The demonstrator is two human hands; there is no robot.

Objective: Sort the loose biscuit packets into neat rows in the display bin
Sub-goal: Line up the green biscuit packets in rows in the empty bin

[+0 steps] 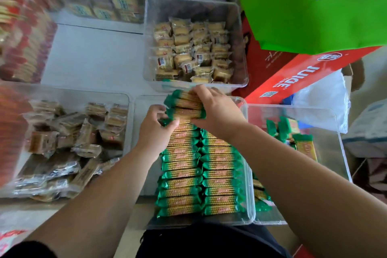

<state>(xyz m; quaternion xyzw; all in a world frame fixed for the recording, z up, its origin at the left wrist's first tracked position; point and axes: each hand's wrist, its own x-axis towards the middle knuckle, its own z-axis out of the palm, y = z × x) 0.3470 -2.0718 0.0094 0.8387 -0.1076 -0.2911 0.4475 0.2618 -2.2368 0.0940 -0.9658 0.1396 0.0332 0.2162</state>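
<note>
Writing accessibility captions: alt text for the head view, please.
The left hand and right hand grip a bundle of green-ended biscuit packets at the far end of a clear display bin that already holds two neat rows. A second clear bin to the right holds a few loose packets.

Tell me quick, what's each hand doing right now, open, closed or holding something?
Left hand: fingers curled round the left end of a bundle of green biscuit packets.
Right hand: grips the same bundle from above.
</note>
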